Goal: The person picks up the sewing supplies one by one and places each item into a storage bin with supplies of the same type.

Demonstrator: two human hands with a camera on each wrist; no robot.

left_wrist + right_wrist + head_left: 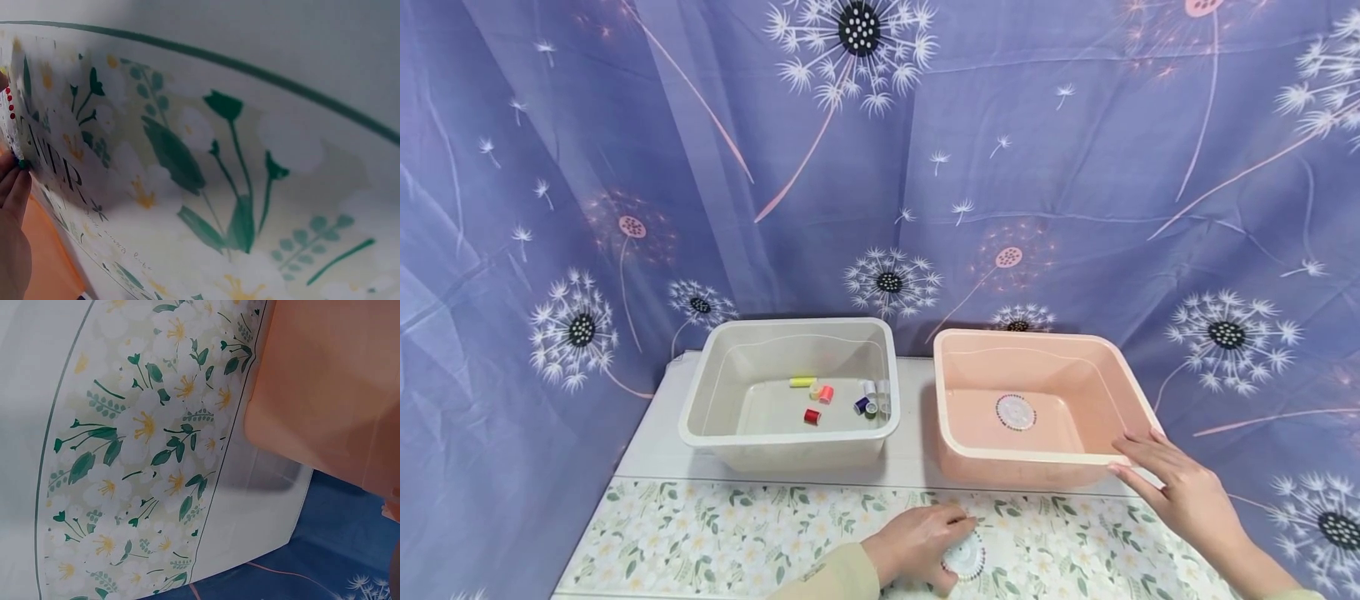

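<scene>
My left hand [921, 540] holds a round pin wheel [967, 560] by its edge, low over the flowered strip in front of the basins. Coloured pin heads ring its pale disc. In the left wrist view, the fingers [14, 203] meet the edge of this wheel [12, 119], which is cut off at the left. At the front right corner of the pink basin [1037, 456], my right hand [1183, 492] rests with extended fingers over the rim and the thumb in front. A second pin wheel [1017, 412] lies flat on that basin's floor.
To the left stands a grey basin [790, 440] with several thread spools, among them a yellow spool [802, 382] and a red spool [812, 417]. A blue dandelion-print curtain [820, 233] hangs behind both basins. The white table [913, 417] bears a flowered strip.
</scene>
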